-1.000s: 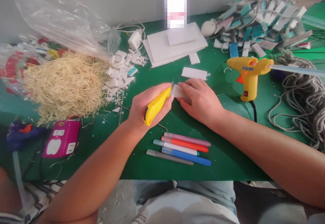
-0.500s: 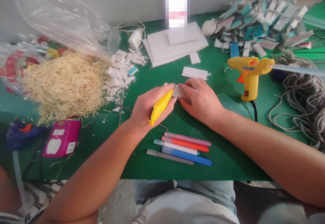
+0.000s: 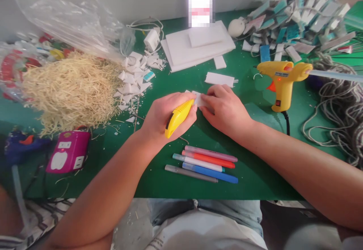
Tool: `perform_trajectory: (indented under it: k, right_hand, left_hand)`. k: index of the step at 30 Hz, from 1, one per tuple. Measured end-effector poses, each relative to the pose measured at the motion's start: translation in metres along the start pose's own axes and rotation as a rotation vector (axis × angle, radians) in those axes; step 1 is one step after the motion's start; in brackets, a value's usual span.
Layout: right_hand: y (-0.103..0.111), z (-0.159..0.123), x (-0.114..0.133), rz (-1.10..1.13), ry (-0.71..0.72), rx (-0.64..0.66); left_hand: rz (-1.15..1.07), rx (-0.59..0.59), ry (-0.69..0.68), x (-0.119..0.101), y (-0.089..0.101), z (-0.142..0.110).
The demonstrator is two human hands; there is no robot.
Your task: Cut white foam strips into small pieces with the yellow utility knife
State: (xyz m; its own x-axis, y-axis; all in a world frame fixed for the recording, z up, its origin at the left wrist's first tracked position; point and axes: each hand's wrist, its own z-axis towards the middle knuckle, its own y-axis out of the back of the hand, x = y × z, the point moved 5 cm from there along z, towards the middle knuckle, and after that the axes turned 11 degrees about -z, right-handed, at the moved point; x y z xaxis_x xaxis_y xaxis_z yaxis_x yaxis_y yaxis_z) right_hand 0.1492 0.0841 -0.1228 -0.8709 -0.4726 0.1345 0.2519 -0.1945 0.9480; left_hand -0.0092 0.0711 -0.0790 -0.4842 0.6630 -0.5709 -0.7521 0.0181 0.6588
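My left hand [image 3: 167, 115] is closed around a yellow utility knife [image 3: 179, 118], its front end pointing away from me toward a small white foam board piece [image 3: 197, 99]. The blade itself is hidden by my fingers. My right hand [image 3: 225, 108] presses and pinches that white piece from the right, its fingertips close to the knife's front. Just beyond my right hand lies a white foam strip [image 3: 219, 79]. Several markers [image 3: 210, 168] rest side by side on the green table [image 3: 255, 166] nearer to me.
White foam sheets [image 3: 176, 55] are stacked at the back, with white scraps [image 3: 133, 78] to their left. A yellow glue gun [image 3: 283, 85] stands at right beside grey yarn [image 3: 337, 114]. Shredded straw [image 3: 70, 91], a magenta power socket [image 3: 68, 151] and a blue glue gun [image 3: 19, 146] occupy the left.
The knife's front end has shifted slightly at the white piece, and both hands stay close together. The whole view has moved slightly.
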Motion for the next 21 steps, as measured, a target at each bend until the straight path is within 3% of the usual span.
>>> perform_trajectory:
  k: [5, 10, 15, 21]
  right_hand:
    - [0.001, 0.0, 0.001, -0.023, 0.011, 0.01]
    - [0.0, -0.001, 0.0, -0.025, 0.007, 0.014]
    - [0.001, -0.001, -0.001, 0.005, 0.008, -0.001]
    - [0.002, -0.002, -0.001, 0.035, 0.003, -0.002]
  left_hand:
    - [0.025, -0.048, 0.005, 0.0, 0.003, -0.005]
    - [0.056, -0.204, -0.102, -0.006, 0.007, -0.008]
    - [0.07, -0.131, -0.032, 0.001, -0.002, -0.007]
    - [0.06, -0.132, -0.08, 0.005, -0.007, -0.006]
